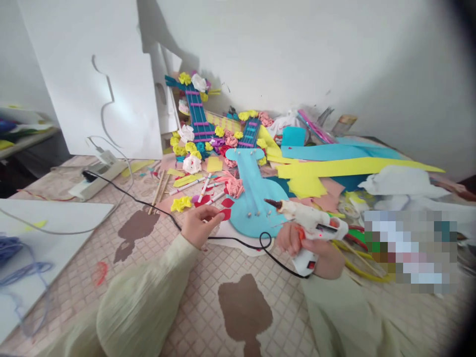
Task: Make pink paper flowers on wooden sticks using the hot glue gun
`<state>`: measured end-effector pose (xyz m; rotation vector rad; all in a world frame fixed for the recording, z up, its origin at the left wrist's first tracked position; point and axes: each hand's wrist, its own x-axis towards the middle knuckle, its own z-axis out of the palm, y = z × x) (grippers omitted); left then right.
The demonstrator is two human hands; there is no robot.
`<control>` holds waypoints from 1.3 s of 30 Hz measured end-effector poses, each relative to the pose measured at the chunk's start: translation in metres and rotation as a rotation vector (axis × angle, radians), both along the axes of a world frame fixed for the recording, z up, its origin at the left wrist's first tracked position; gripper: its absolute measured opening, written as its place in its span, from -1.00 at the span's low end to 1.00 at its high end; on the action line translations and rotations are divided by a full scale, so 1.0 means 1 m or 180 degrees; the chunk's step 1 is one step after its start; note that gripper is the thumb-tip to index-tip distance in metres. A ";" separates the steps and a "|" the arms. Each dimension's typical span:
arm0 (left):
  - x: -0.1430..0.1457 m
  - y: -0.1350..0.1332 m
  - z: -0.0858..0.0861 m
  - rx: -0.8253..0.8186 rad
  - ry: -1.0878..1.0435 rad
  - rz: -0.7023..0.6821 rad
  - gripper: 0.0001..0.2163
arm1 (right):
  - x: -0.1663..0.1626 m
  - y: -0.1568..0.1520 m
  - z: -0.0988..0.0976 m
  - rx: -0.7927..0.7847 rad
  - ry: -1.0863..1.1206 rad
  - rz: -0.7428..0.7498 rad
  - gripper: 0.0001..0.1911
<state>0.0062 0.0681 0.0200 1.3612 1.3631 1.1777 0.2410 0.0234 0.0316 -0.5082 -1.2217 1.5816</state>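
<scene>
Yellow foam sheets, markers and a yellow paper flower crowd the far side, and a black cord loops between the hands. The right hand has its grip closed round a white glue gun, nozzle over the blue guitar cutout. The left hand pinches what looks like a red petal, just left of the cutout.

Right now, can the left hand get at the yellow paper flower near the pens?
Probably yes. The yellow paper flower lies just beside the left hand with nothing between, though it holds a red petal.
</scene>
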 end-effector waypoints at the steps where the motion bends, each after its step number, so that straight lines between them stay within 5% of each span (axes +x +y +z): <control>1: 0.002 0.004 -0.001 -0.0030 0.0020 -0.0012 -0.84 | 0.001 0.000 0.000 0.0029 0.0012 -0.0010 -0.82; 18: 0.032 0.029 -0.013 -0.0172 0.0047 0.0405 -0.85 | -0.003 -0.009 0.006 0.0006 0.0159 -0.0370 -0.84; 39: 0.029 0.031 -0.024 -0.0381 0.0610 0.0514 -0.77 | -0.006 -0.012 0.015 0.0043 0.0020 -0.0455 -0.85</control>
